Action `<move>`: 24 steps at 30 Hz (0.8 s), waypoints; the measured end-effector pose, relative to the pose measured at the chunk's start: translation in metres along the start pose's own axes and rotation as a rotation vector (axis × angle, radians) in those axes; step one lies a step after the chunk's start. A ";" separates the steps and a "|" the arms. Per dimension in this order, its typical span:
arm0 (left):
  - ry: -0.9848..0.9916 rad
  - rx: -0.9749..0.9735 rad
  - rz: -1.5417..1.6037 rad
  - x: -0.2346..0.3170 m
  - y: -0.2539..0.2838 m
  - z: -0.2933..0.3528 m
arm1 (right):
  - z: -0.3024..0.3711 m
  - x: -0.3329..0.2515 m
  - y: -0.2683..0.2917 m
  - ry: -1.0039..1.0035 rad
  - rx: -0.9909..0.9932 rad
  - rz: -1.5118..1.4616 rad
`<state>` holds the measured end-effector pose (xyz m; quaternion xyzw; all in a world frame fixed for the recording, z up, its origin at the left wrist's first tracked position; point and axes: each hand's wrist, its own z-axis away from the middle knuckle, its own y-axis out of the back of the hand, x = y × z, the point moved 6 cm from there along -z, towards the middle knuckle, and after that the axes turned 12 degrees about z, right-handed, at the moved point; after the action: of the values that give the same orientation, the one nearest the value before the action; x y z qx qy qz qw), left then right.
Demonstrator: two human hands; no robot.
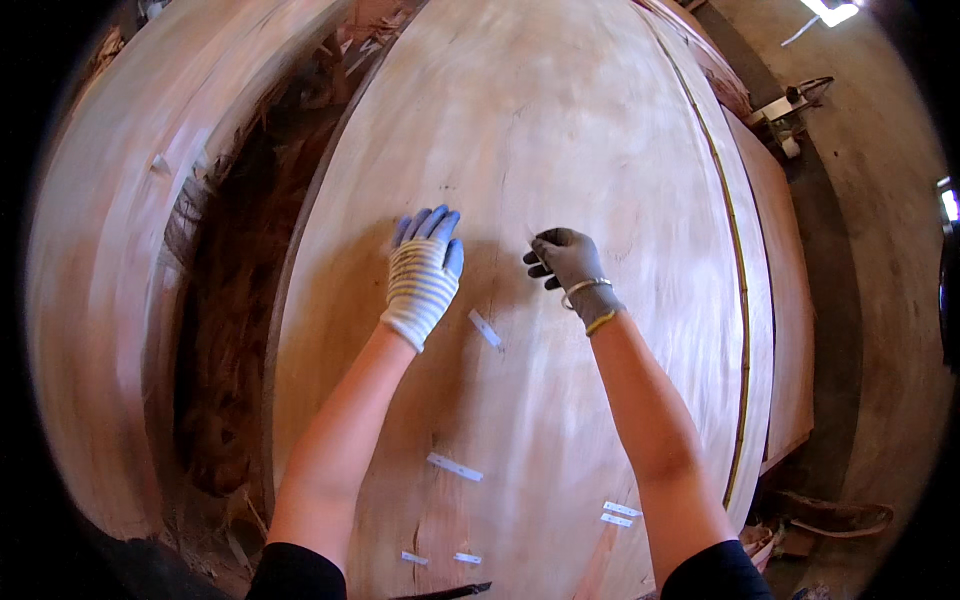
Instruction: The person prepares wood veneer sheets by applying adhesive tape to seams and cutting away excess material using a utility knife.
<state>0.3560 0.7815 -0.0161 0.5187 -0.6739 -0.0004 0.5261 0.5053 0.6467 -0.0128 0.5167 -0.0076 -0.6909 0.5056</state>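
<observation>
My left hand (425, 265), in a striped white-and-grey glove with blue fingers, rests flat on a large pale wood veneer sheet (580, 120), fingers stretched forward. To its right, my right hand (570, 262) wears a grey glove with dark fingertips and a bangle at the wrist. Its thumb and forefinger are pinched on a thin pale strip, of which only a faint edge shows. Between the hands and nearer me, a white piece of perforated tape (485, 328) sticks to the sheet. Another tape piece (455, 466) lies closer, left of centre.
Several short tape pieces (620, 509) dot the near part of the sheet. A dark, narrow tool (445, 592) shows at the lower edge. One long thin stick (738, 250) runs along the right side. Stacked veneer (100, 300) stands left, beyond a dark gap. A power strip (785, 107) is at upper right.
</observation>
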 end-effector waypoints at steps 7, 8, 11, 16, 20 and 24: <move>-0.119 -0.095 -0.272 0.003 -0.042 -0.026 | -0.071 0.030 0.001 0.158 0.230 0.117; -0.088 -0.066 -0.209 -0.002 -0.037 -0.026 | -0.069 0.026 -0.001 0.168 0.241 0.130; -0.053 0.013 -0.078 -0.005 -0.030 -0.028 | -0.051 0.023 0.001 0.175 0.264 0.092; 0.314 0.021 0.477 -0.039 -0.013 -0.019 | 0.008 0.014 -0.021 0.146 0.238 -0.185; 0.375 0.092 0.581 -0.041 0.022 0.026 | 0.063 0.024 -0.062 -0.053 -0.097 -0.197; 0.215 0.129 0.146 -0.007 0.070 0.078 | 0.102 0.031 -0.056 -0.085 0.023 -0.321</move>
<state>0.2513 0.7763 -0.0177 0.4981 -0.6482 0.1368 0.5595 0.3945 0.5993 -0.0168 0.4875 0.0459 -0.7838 0.3820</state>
